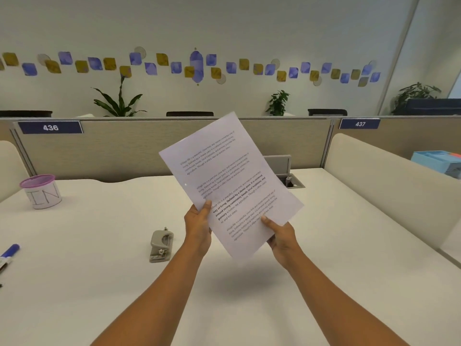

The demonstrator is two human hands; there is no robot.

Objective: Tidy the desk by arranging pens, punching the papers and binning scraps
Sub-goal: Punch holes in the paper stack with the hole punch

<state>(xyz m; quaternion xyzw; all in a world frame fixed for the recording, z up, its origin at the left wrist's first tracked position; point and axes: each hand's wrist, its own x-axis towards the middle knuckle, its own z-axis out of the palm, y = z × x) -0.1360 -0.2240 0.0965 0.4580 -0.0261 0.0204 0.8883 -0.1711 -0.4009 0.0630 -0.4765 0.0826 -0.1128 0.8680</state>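
A printed white paper sheet (224,171) is held up above the desk, tilted to the right, with a small punched hole near its left edge. My left hand (198,227) grips its lower left edge, thumb on the front. My right hand (280,236) grips the bottom right edge, thumb on the text. A grey hole punch (161,245) lies on the white desk (99,270) just left of my left wrist. A pink mesh bin (42,192) labelled "BIN" stands at the far left. A blue marker (10,250) lies at the desk's left edge.
A beige partition (124,148) with signs 436 and 437 closes off the back of the desk. A cable port (291,182) sits behind the paper. A cream side divider (389,186) bounds the right, with a light blue box (439,162) beyond it.
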